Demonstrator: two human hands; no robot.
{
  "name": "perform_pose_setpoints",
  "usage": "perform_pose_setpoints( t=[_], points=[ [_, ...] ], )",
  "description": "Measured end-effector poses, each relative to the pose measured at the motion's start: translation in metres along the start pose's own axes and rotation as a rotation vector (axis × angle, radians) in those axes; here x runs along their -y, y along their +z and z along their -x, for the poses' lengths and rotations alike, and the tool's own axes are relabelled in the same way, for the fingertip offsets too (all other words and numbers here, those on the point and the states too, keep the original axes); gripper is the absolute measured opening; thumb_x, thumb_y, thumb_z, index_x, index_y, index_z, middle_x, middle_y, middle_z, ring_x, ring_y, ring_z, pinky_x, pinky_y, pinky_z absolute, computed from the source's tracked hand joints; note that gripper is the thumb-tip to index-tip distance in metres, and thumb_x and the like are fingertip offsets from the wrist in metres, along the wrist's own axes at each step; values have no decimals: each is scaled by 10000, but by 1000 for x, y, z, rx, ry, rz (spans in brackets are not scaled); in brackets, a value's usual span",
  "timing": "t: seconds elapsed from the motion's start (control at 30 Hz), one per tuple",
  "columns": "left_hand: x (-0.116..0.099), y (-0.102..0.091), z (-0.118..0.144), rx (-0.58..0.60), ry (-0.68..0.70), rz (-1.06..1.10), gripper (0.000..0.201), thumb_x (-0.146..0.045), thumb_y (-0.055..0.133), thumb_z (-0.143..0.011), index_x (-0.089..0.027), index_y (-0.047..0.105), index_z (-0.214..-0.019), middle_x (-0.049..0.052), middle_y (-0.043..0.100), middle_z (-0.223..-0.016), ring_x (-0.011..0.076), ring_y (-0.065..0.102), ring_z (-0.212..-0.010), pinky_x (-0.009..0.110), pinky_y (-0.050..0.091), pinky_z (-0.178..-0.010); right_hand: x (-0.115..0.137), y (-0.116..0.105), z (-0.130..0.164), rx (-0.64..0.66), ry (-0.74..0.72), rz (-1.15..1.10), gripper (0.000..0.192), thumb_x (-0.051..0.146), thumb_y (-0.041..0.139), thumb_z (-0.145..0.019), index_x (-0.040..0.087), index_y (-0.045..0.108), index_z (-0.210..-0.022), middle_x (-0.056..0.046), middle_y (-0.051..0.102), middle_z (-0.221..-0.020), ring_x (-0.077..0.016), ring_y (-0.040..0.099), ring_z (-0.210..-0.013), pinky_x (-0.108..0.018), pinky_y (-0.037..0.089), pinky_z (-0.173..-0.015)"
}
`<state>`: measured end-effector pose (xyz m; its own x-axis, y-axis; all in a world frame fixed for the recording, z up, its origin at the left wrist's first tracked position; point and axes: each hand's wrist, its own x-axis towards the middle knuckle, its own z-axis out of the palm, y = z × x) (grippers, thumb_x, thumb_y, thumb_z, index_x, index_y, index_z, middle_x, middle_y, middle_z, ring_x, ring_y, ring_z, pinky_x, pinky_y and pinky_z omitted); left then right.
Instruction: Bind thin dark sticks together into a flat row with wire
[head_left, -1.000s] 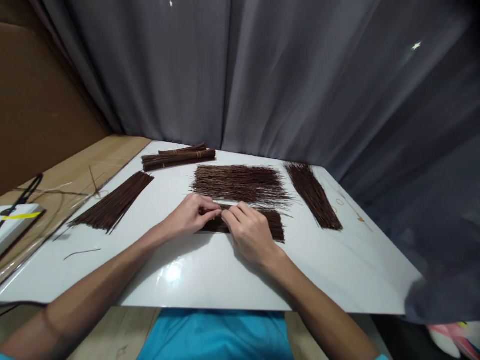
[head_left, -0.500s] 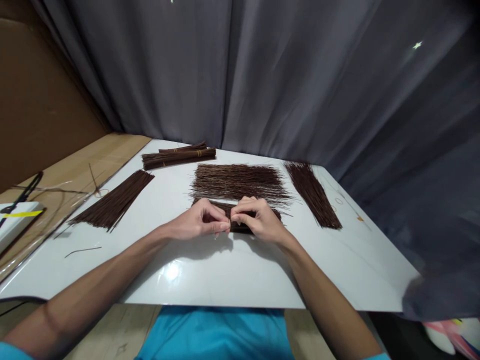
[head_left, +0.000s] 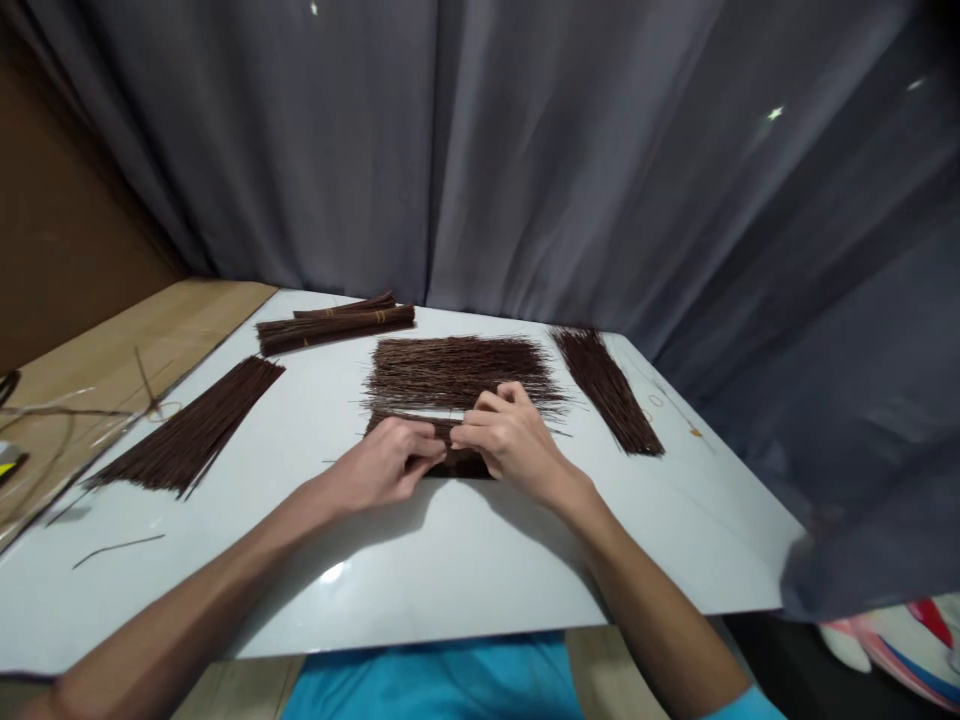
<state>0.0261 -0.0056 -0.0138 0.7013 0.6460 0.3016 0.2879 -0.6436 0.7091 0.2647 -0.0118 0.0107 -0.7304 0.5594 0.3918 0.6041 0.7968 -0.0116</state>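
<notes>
A small bundle of thin brown sticks [head_left: 459, 465] lies on the white table [head_left: 465, 570] right in front of me. My left hand [head_left: 386, 465] has its fingers curled onto the bundle's left part. My right hand [head_left: 514, 440] covers its right part, fingertips meeting the left hand's over the middle. Most of the bundle is hidden under the two hands. Just behind them lies a wide loose spread of the same sticks [head_left: 457, 365].
A stick pile [head_left: 609, 392] lies at the right and another stick pile [head_left: 187, 435] at the left. Tied bundles [head_left: 337, 325] lie at the back. One loose stick [head_left: 116, 548] lies near left. Brown cardboard [head_left: 112, 360] borders the table's left; a grey curtain [head_left: 525, 180] hangs behind.
My right hand came off the flat pile and drew in beside the left, and the sticks under the hands were gathered into a narrower bundle. The view shifted slightly.
</notes>
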Motion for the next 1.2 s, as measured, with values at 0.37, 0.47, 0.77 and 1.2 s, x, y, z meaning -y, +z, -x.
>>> perform_pose_setpoints(
  t=[0.37, 0.47, 0.77, 1.2],
  points=[
    [-4, -13, 5, -258, -68, 364, 316, -341, 701, -1013, -134, 783, -789, 58, 679, -739, 139, 569, -659, 259, 404, -576, 7, 16, 10, -195, 28, -288, 204, 152, 560, -1073, 181, 744, -989, -38, 761, -858, -166, 630, -751, -319, 388, -737],
    [1, -4, 2, -292, -69, 146, 278, -254, 653, -1020, -143, 788, -803, 68, 696, -766, 162, 608, -707, 279, 434, -624, 23, 19, 14, -136, 26, 87, 203, 120, 554, -1065, 169, 728, -973, -31, 719, -799, -152, 573, -657, -322, 294, -627],
    [-14, -6, 4, 157, 108, 47, 266, -79, 588, -958, -163, 804, -828, 58, 700, -770, 152, 616, -672, 287, 422, -614, -2, -19, 3, 228, 24, -333, 235, 68, 669, -944, 248, 819, -927, 24, 773, -835, -117, 656, -705, -279, 273, -579],
    [-10, 0, 3, -231, -207, 431, 306, -372, 721, -1002, -125, 844, -869, 65, 699, -776, 80, 503, -563, 200, 361, -488, 10, 5, 12, -75, 270, -828, 263, 254, 612, -1054, 169, 806, -899, -38, 751, -814, -163, 631, -705, -278, 465, -673]
  ],
)
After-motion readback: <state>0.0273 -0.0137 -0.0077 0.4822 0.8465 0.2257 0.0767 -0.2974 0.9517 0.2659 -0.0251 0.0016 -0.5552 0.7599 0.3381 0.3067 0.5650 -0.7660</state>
